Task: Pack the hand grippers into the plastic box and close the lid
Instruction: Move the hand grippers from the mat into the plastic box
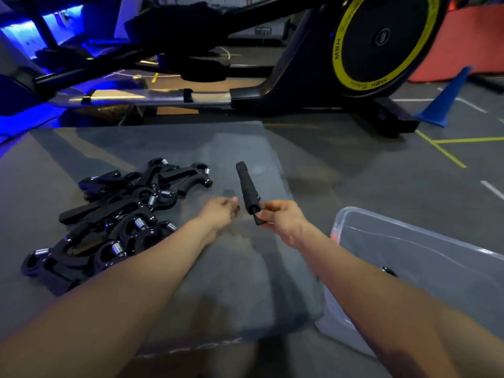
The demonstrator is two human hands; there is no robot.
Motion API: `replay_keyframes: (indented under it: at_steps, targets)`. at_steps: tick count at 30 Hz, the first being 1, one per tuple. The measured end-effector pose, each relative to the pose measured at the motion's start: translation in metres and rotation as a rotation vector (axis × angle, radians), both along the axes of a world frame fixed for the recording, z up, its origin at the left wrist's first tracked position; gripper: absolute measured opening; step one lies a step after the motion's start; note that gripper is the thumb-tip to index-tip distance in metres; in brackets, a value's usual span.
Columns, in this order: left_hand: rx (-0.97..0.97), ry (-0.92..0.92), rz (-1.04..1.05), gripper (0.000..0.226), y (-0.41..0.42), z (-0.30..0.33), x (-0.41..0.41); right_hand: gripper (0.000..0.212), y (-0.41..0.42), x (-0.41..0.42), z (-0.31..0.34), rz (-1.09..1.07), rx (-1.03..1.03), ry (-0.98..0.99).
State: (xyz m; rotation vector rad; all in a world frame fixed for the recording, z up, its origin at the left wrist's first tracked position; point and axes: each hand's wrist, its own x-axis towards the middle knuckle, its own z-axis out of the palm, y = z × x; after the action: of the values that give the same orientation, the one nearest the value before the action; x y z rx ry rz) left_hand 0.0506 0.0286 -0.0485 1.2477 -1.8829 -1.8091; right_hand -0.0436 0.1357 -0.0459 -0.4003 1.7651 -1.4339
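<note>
The right hand [283,216] grips one black hand gripper [247,190] by its lower end, above the grey mat [231,282]. The left hand [219,211] is blurred, fingers loosely curled, holding nothing. The gripper pile [114,214] lies near the mat's left edge; the clear plastic box [425,257] at the right is cut off, its contents hard to make out.

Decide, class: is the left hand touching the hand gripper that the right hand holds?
Apart. The head view shows bare mat between the left hand and the hand gripper, which only the right hand grips.
</note>
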Motion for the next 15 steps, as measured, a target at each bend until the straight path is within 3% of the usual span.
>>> replay_keyframes:
  at_steps: [2,6,10,15]
  targets:
    - [0.189,0.108,-0.019,0.017,0.018,0.008,-0.014,0.022,0.019,-0.004,0.01,0.034,-0.039,-0.044]
    - [0.301,0.153,0.02,0.019,0.051,0.016,-0.034,0.026,0.054,-0.014,0.021,0.108,-0.032,-0.045]
    - [0.211,0.131,0.073,0.019,0.072,0.021,-0.053,0.018,0.08,-0.033,0.025,0.052,0.018,0.043]
    - [-0.139,-0.019,0.14,0.024,0.091,0.023,-0.079,0.033,0.104,-0.053,0.04,-0.19,0.019,0.266]
